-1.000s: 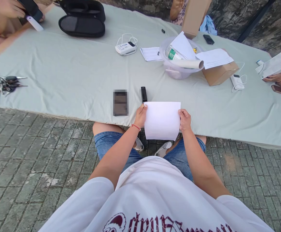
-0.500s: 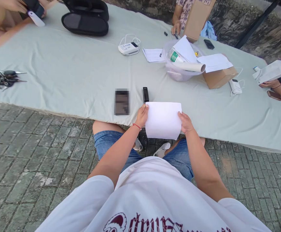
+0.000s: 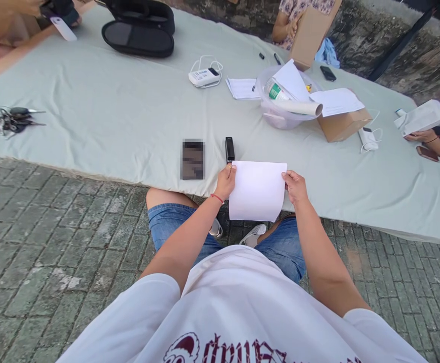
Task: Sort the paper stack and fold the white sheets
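A white sheet of paper (image 3: 258,191) is stretched between my two hands at the near edge of the cloth-covered table (image 3: 129,126). My left hand (image 3: 226,181), with a red string at the wrist, pinches its left edge near the top. On the other side, my right hand (image 3: 294,186) grips the upper right corner between thumb and fingers. Whether it is one sheet or a thin stack, I cannot tell. Just beyond my left hand lies a black stapler (image 3: 229,149). A dark, pixelated flat object (image 3: 193,159) rests left of it.
A clear plastic tub (image 3: 280,118) holds papers and a bottle, beside a cardboard box (image 3: 344,125). Farther left are a white corded device (image 3: 205,77), an open black case (image 3: 139,38) and keys (image 3: 13,120). Other people sit around the table; one holds a white box (image 3: 424,118).
My right hand has shifted to the paper's upper right corner, its fingers now curled more. The paper has moved slightly right in view. Across the table, a person's hand has lifted off the tabletop.
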Demonstrator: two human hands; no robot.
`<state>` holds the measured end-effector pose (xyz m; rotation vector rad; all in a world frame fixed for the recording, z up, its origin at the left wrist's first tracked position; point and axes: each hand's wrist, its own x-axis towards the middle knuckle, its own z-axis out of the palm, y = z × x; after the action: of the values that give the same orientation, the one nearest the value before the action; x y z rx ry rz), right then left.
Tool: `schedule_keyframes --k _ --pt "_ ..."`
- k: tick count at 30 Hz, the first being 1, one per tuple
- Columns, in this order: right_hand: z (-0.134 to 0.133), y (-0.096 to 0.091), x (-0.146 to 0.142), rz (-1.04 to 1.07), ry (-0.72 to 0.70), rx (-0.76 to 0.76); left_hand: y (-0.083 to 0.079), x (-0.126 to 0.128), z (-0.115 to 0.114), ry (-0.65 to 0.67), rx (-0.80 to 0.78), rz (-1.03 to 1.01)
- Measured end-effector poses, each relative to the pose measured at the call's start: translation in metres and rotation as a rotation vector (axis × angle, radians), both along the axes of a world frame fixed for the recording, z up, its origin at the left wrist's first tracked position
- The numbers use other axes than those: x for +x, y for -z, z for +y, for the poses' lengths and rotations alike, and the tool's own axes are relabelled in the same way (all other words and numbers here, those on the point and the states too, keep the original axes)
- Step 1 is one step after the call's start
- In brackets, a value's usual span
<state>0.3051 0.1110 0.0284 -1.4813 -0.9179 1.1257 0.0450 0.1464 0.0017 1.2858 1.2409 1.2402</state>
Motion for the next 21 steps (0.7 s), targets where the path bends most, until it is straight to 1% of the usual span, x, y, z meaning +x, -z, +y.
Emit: schedule_keyframes --k 3,6,9,13,18,19,21 --pt "0.002 0.004 0.001 -0.017 0.028 0.006 -0.001 0.000 -0.001 -0.002 0.006 0.020" --pt "0.002 0.006 -0.001 0.011 0.052 -0.002 -0.002 0.001 -0.001 0.004 0.019 0.057" --pt "0.002 0.004 -0.003 0.042 0.083 -0.015 -0.001 0.001 -0.001 0.004 0.033 0.085" --pt "0.007 -0.002 -0.004 0.035 0.146 0.017 0.001 0.001 0.000 0.001 0.047 0.090" --pt "0.011 -0.002 -0.001 -0.114 0.136 0.017 0.002 0.001 -0.001 0.003 0.073 0.157" --pt "0.011 0.000 0.000 -0.177 0.128 0.020 0.002 0.001 -0.001 0.003 0.073 0.175" --pt "0.011 0.003 0.001 -0.372 0.090 0.042 0.002 0.002 -0.002 0.000 0.072 0.208"
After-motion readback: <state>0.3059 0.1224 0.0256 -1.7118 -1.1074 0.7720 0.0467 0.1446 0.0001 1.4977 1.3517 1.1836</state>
